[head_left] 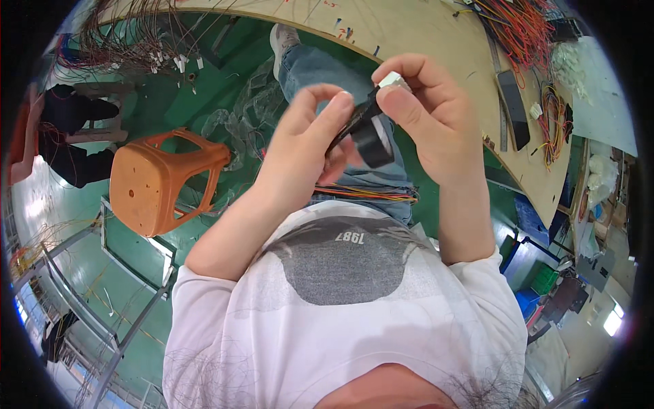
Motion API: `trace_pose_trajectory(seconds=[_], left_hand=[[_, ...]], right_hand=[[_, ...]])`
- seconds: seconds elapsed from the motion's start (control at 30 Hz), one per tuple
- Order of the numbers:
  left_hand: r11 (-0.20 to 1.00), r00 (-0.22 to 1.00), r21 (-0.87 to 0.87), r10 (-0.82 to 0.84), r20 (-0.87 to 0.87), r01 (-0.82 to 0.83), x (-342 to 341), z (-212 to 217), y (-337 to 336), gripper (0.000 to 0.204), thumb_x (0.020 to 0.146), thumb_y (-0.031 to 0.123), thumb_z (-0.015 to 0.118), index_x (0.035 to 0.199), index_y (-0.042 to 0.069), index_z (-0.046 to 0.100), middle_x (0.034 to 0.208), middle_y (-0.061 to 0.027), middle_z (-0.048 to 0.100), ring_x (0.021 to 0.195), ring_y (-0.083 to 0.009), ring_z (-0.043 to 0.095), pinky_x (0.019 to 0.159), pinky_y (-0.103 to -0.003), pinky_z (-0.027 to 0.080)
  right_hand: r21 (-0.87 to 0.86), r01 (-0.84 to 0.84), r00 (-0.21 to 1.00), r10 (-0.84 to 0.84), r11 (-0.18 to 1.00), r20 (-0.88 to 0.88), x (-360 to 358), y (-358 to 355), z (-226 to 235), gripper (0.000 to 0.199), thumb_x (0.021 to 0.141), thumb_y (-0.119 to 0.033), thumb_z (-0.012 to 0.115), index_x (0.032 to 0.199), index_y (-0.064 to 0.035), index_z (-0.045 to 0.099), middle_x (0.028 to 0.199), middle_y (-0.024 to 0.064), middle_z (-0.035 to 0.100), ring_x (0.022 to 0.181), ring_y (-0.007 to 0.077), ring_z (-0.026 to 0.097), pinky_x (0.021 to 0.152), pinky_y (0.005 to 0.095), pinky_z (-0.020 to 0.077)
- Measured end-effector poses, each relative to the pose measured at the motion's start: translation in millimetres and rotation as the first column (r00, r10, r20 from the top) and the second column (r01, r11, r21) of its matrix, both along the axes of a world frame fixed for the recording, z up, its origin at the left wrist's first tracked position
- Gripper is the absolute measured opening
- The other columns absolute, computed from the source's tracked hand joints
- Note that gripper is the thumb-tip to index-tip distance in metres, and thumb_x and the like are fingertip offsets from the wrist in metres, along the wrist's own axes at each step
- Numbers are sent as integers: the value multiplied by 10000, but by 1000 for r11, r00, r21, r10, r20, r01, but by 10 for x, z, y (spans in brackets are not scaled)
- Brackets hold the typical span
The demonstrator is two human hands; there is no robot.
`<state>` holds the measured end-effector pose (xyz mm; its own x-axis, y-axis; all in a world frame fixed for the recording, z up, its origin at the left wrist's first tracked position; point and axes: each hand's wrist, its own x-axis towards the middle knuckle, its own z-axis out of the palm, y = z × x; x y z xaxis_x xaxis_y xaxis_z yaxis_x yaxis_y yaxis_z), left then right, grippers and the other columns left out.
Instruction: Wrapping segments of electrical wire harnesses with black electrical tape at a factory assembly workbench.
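Observation:
My right hand (436, 116) pinches a white plastic connector (394, 82) between thumb and fingers. From the connector a length of black-taped wire harness (361, 114) runs down toward my left hand (306, 136), whose thumb and fingers close on it, slightly blurred. A roll of black tape (372, 146) hangs beside the harness, between my two hands. Whether a strip of the tape still joins the harness is hard to make out. Across my lap lies a bundle of red, yellow and black wires (371, 193).
A wooden workboard (443, 37) with small upright pegs spans the far side. On it lie a black phone (512, 109), a metal ruler (503, 126) and red wire bundles (518, 31). An orange stool (143, 184) stands left, near clear plastic film (248, 102) and a metal frame (116, 341).

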<state>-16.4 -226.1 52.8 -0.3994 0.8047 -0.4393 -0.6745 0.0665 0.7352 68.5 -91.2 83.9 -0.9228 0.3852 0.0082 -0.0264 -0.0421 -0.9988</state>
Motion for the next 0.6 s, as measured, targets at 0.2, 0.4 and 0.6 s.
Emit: trace_pose_trajectory(seconds=[0.2,0.4,0.6], left_hand=[[920,719,352,-364,592,175,12,-65,12,541,884,511,261,1125,56,427,843,-173,583,597,-197,579,512,-254,483],[974,874,226,-87,479,-27,-130,-71,17,368,833,373,456,1002,52,517,845,-76,559,579,-114,473,477,-190,370],[979,991,175,115,-74,-101,22,63,43,302,839,312,481,972,45,524,807,-33,537,527,-63,389,458,-168,297]], right_hand=[[143,44,999,-41,989,-23,29,-5,-40,154,801,-102,590,894,0,521,727,5,538,629,46,507,548,176,404],[69,26,1000,-27,997,3,124,-42,-11,147,787,-96,605,865,7,535,716,10,548,627,44,506,545,168,393],[-27,78,981,-71,997,181,110,66,-8,145,764,-123,636,806,-10,555,682,-19,539,589,26,460,510,157,349]])
